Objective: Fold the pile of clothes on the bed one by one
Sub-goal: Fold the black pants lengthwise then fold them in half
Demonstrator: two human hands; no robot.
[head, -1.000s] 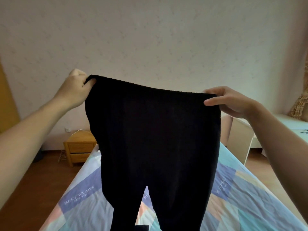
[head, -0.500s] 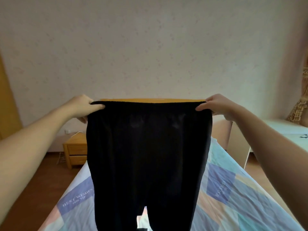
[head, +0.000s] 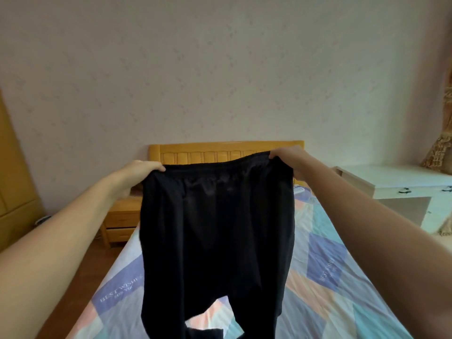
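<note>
Black knit trousers (head: 217, 231), waistband pinched by left hand (head: 139, 171) and right hand (head: 289, 159) above patchwork-sheeted bed (head: 330, 265); risk: dangling legs bunch, skewing fold.

The trousers (head: 217, 228) are hanging spread above the middle of the bed (head: 337, 277), their legs trailing down toward the near end. The left hand (head: 137, 173) is gripping the waistband's left corner and the right hand (head: 291, 159) its right corner. The headboard (head: 220, 151) is standing behind the waistband, against the far wall (head: 220, 69). A nightstand (head: 121, 221) is sitting left of the bed, near its head. A wardrobe (head: 14, 187) is standing at the far left. A worktop (head: 396, 179) is standing right of the bed, with a curtain (head: 440, 148) hanging behind it.
</note>
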